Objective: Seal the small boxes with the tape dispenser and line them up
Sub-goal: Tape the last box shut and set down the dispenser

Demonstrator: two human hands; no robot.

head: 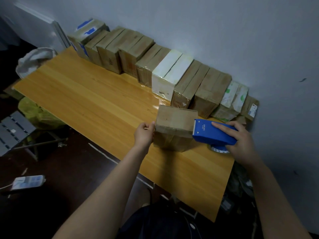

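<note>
Taped boxes [172,73] line the wall [224,40] beyond the fingertips; one box [174,128] (mid-sealing, I judge) is left, left hand [144,135] pressing its side, right hand [241,140] gripping the tape dispenser [215,133]

At back of table [89,104], row of boxes [164,73] along wall [224,31], lone box [174,123] before it, tape dispenser [214,134] touching its right.
</note>
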